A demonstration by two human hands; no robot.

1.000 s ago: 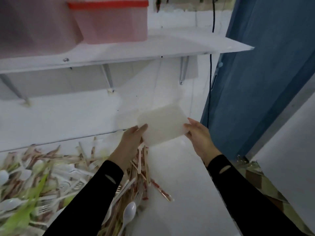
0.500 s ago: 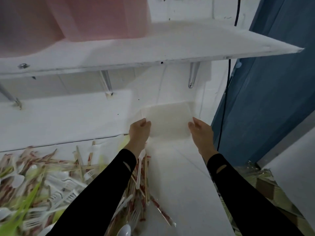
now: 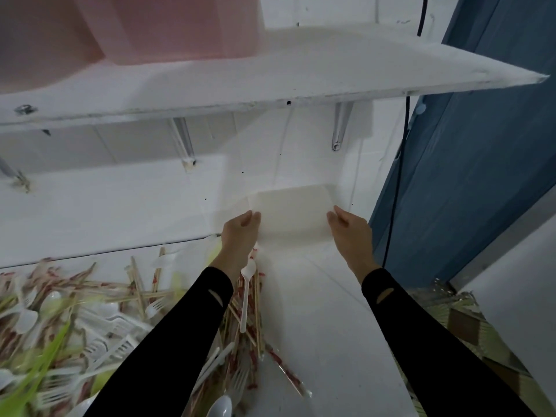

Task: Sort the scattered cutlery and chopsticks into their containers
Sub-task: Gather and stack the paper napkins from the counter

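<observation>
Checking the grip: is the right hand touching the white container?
Cannot tell. Head view: the right hand reaches the blurred edge of the white container; neither gap nor contact shows plainly.

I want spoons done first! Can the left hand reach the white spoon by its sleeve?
Probably yes, once the left hand releases the container: the white spoon lies uncovered beside its wrist.

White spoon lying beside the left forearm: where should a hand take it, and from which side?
Pinch the white spoon at mid-handle, coming from above and from the right. Its bowl points toward the wall, its slim handle lies raised on the chopsticks, and the left forearm crowds its left side.
</observation>
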